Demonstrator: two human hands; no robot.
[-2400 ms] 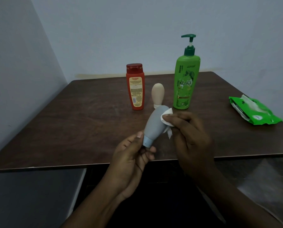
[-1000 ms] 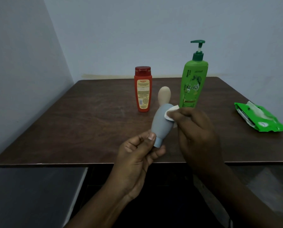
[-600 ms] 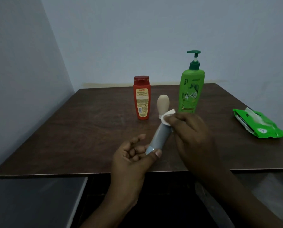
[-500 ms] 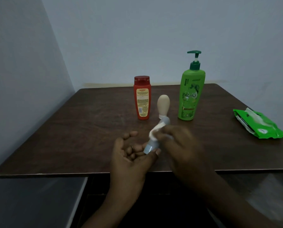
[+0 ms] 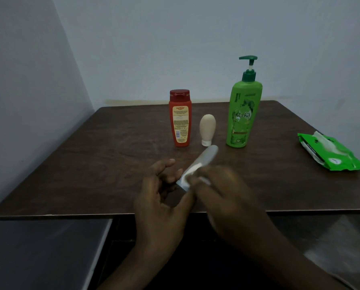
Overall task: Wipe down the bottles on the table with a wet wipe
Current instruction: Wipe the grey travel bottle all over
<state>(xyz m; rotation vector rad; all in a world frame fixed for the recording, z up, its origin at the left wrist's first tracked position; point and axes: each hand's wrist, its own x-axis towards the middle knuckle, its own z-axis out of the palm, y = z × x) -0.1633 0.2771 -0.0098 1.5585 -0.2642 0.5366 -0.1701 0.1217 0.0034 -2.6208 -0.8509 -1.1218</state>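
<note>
Closest to me, my two bare forearms reach up from the bottom edge over the near edge of a dark brown wooden table [image 5: 91, 164]. My left hand [image 5: 162, 197] sits just over that edge, its fingers curled loosely and partly spread, with the cap end of a small grey bottle [image 5: 204, 160] resting against its fingertips; I cannot tell how firmly it grips. My right hand [image 5: 218, 189] is blurred, its fingers closed around a white wet wipe [image 5: 190, 174] pressed onto the lower part of the grey bottle, near the cap. The grey bottle lies tilted, cap end toward me and to the left, its rounded end pointing up and away to the right, free of both hands. Just beyond that rounded end, three bottles stand upright in a loose row across the middle of the table: a red bottle [image 5: 180, 120] with a yellow label on the left, a small beige bottle [image 5: 207, 128] standing on its white cap in the middle, and a tall green pump bottle [image 5: 244, 109] on the right. Well apart, at the table's right edge, lies a green pack of wet wipes [image 5: 329, 153], its flap open with a white wipe showing. Beyond the table are plain pale walls meeting in a corner at the left.
</note>
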